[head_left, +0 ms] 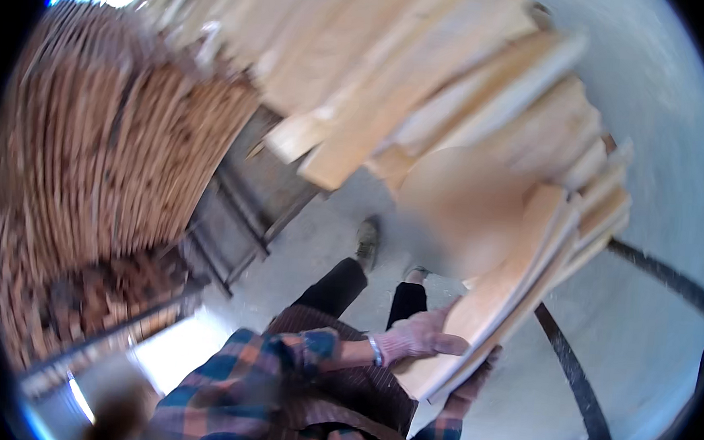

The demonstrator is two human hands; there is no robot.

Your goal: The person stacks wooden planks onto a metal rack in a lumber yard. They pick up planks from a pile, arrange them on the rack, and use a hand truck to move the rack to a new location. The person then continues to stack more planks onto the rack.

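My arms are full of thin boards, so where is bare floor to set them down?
Bare grey floor lies right of the held boards, beyond the dark curved strip. A smaller patch sits around the shoe, beside the metal frame. The left is crowded with stacked wood.

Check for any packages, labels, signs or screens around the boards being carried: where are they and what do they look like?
None in view.
Only a bundle of pale boards held by both hands: left hand on top, right hand beneath.
Stacked wood strips on the left.
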